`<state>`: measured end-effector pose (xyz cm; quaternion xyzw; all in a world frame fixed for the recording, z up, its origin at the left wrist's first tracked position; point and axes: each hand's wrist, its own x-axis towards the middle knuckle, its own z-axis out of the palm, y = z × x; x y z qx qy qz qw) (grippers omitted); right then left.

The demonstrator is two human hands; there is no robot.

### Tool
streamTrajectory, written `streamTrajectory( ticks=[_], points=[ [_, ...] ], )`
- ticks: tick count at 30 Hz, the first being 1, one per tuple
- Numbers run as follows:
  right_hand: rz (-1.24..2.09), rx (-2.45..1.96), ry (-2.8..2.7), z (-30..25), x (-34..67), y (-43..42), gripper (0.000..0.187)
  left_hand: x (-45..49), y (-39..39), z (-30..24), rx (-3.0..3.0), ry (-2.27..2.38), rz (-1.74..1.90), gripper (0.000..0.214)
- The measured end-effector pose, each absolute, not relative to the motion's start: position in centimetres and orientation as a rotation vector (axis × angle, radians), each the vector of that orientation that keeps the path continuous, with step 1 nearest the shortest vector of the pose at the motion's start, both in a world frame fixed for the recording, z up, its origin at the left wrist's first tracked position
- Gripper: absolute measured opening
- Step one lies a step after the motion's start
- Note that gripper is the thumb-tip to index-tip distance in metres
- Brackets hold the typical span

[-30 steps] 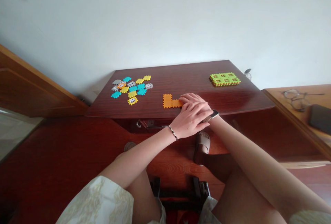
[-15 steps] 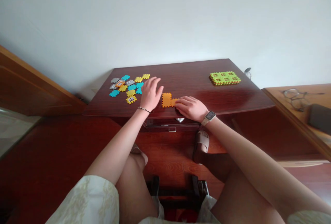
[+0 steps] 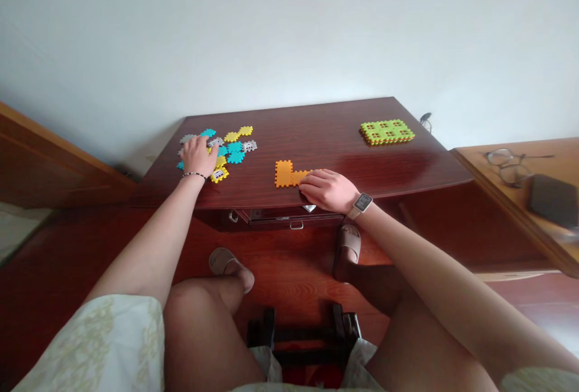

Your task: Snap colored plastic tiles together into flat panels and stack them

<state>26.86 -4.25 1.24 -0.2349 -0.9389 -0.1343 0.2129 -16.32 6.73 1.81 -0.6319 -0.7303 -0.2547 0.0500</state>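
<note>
My left hand [image 3: 199, 155] reaches over a loose spread of interlocking puzzle tiles on the left of the table, its thumb apart from its fingers. The fingertips are partly hidden behind the hand. Around it lie cyan tiles [image 3: 236, 157], yellow tiles [image 3: 231, 137] and grey tiles [image 3: 249, 146], a few with window patterns. Near the front edge, orange tiles [image 3: 284, 173] lie flat, joined by their toothed edges. My right hand [image 3: 329, 189], with a watch on its wrist, rests with closed fingers on their right end and covers part of it.
A stack of lime-green tiles [image 3: 388, 131] with window cut-outs stands at the table's back right. The dark red table [image 3: 298, 129] meets a pale wall. On a wooden surface to the right are eyeglasses [image 3: 515, 173] and a dark flat case [image 3: 552, 200]. Below is a drawer handle [image 3: 296, 225].
My left hand has moved left, from beside the orange tiles to over the loose ones. A grey tile now shows near where it was. My right hand stays at the orange tiles.
</note>
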Motion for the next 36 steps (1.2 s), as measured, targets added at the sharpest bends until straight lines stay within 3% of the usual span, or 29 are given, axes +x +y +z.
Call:
streamTrajectory(
  ticks=[14, 36],
  points=[
    [-0.189, -0.683, -2.579, 1.3, 26.8, -4.3, 0.03, -18.4, 8.8, 0.2, -1.934, -2.329, -0.821, 0.054],
    [-0.295, -0.703, -2.595, 1.3, 26.8, -4.4, 0.035, -18.6, 8.5, 0.6, -1.688, -2.47, -0.881, 0.063]
  ],
)
